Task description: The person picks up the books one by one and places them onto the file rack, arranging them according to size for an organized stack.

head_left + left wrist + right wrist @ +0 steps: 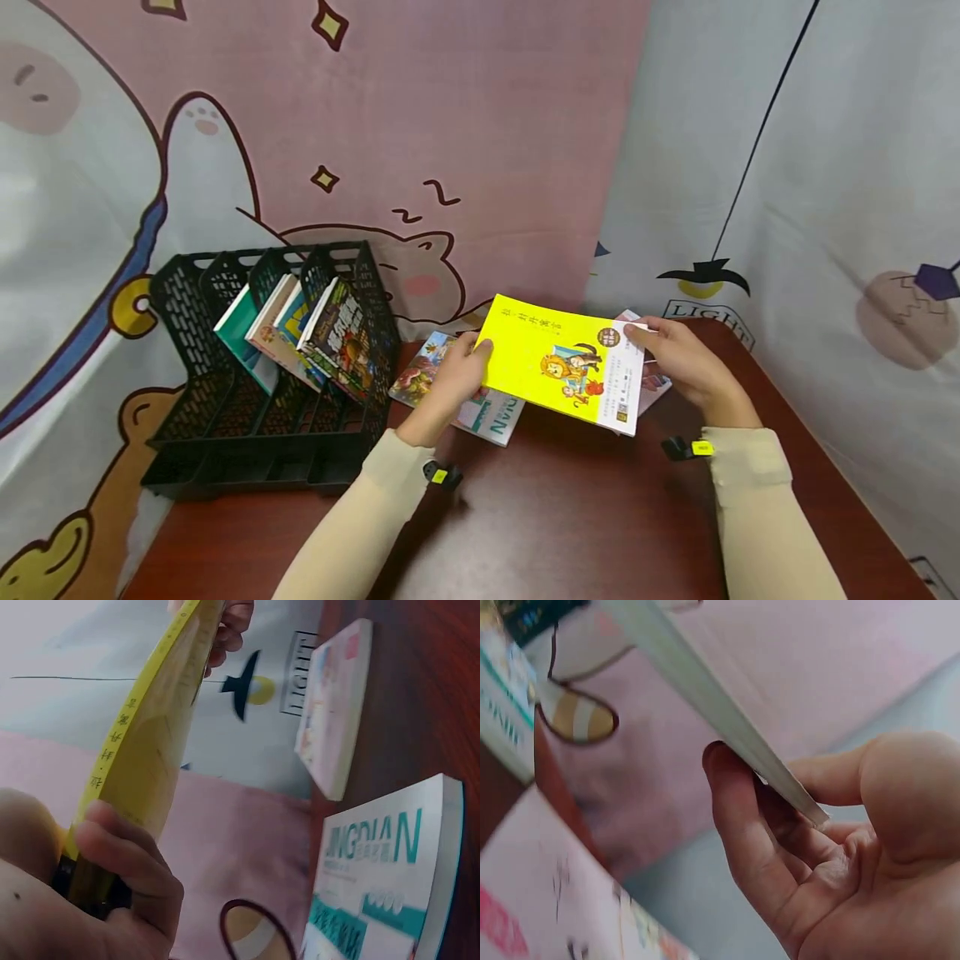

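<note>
Head view shows a black slotted rack (262, 450) standing at the left edge of the bench (592, 525), toward its back. Books lean side by side between the dividers: a teal book (242, 333), then a pale pinkish one (279, 333), a blue-and-yellow book (296, 321) and, nearest the right wall, a dark picture-covered book (345, 342) with others tucked against it. Exactly which compartment each one occupies is hard to tell.

Well apart from the rack, a bright yellow La Fontaine fables book (536, 350) is held up off the bench, cover tilted toward the person, with a lion picture near its white end. Left hand (453, 375) grips the yellow end, thumb on the cover. Right hand (686, 362) pinches the far corner of the white end, thumb also on the cover; the right wrist view shows its fingers on the opposite side. Thus the book spans the gap between both grips.

Below and behind it, toward the back edge of the bench, lie a pale pink book (335, 712) and a white JINGDIAN book (382, 859). Beyond the left grip a colourful illustrated cover (420, 371) shows; the hand hides whether it belongs to the JINGDIAN book.
</note>
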Demonstrator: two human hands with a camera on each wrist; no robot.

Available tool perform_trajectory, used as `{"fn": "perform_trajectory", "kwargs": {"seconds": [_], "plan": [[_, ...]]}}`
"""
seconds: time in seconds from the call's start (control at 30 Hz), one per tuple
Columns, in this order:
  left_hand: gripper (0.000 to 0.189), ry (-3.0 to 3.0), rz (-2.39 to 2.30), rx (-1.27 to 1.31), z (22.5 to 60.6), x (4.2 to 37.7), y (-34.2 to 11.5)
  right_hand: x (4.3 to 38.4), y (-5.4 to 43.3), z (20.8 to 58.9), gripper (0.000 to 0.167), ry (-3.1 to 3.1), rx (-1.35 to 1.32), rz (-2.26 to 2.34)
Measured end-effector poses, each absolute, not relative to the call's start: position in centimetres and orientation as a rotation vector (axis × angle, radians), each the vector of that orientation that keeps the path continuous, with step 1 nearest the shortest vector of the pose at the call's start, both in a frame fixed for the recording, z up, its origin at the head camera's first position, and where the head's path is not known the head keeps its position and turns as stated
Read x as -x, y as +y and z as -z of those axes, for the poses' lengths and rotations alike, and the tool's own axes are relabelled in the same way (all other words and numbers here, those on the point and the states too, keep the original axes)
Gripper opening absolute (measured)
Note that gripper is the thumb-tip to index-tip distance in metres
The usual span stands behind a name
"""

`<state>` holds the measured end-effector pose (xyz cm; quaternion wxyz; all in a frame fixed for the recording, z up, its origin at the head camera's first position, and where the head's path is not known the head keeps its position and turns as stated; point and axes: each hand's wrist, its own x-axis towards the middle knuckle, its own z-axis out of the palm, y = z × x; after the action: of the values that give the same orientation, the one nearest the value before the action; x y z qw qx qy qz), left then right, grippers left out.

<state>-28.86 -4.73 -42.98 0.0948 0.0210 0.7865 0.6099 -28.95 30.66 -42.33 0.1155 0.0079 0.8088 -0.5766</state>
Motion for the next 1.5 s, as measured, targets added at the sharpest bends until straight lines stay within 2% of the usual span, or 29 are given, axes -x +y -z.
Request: {"fn": "perform_trajectory", "kwargs": {"seconds": [0.2, 0.47, 0.73, 0.93, 1.17, 1.33, 1.5], "plan": [[0.037, 2.299, -1.942, -0.073, 42.0, 27.4, -8.1, 28.4, 27.5, 39.9, 0.067, 2.338, 0.055, 1.713], [0.033, 2.298, -1.940, -0.042, 41.2, 26.1, -10.7, 29.4, 25.2, 39.8, 0.046, 2.242, 0.230, 1.731], [0.035, 2.258, -1.912, -0.032, 41.8, 26.6, -11.7, 29.8, 24.6, 40.3, 0.050, 2.219, 0.244, 1.668], [0.039, 2.219, -1.891, -0.087, 41.0, 27.1, -14.6, 29.8, 24.0, 41.6, 0.049, 2.010, 0.438, 1.718], [0.038, 2.299, -1.773, -0.181, 40.5, 27.6, -17.3, 29.5, 19.7, 43.7, 0.050, 1.801, 0.500, 1.586], [0.044, 2.390, -1.749, -0.098, 41.0, 28.1, -17.9, 29.0, 17.7, 44.1, 0.045, 1.869, 0.498, 1.639], [0.058, 2.477, -1.823, 0.004, 40.8, 28.2, -17.6, 28.6, 17.2, 43.1, 0.039, 1.962, 0.526, 1.738]]}}
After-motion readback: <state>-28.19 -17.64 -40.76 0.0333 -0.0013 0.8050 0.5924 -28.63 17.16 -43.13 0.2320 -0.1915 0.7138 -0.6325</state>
